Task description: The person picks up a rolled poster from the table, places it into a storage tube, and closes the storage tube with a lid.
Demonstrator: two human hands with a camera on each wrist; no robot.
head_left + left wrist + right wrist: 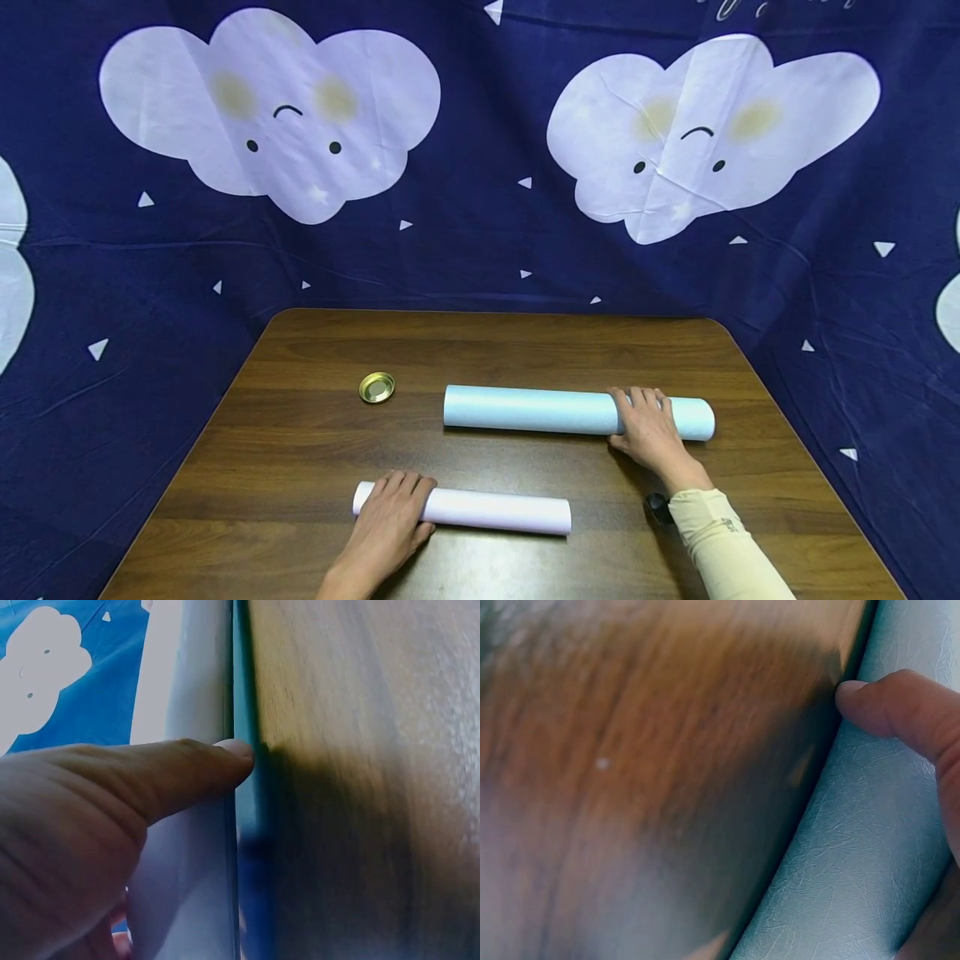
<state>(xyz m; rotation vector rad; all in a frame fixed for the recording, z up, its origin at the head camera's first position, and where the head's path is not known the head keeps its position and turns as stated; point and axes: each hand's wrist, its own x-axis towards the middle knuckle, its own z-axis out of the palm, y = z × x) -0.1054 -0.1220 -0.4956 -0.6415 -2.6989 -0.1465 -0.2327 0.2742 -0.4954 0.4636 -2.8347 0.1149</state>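
A white paper roll [498, 511] lies across the near part of the table. My left hand [390, 517] grips it close to its left end; in the left wrist view the thumb [191, 766] reaches across the white roll [184, 690]. Farther back and to the right lies a longer, thicker light blue roll [525, 410]. Around its right part curls my right hand [648, 429], fingers over the top. The right wrist view shows the thumb [896, 709] against the near side of the blue roll [855, 810], whose surface looks finely creased.
A small round gold lid [377, 388] lies left of the blue roll. Both rolls rest on a brown wooden table [285, 442] with rounded far corners. Behind it hangs a dark blue cloth [480, 250] printed with clouds. A black device [659, 508] sits at the right wrist.
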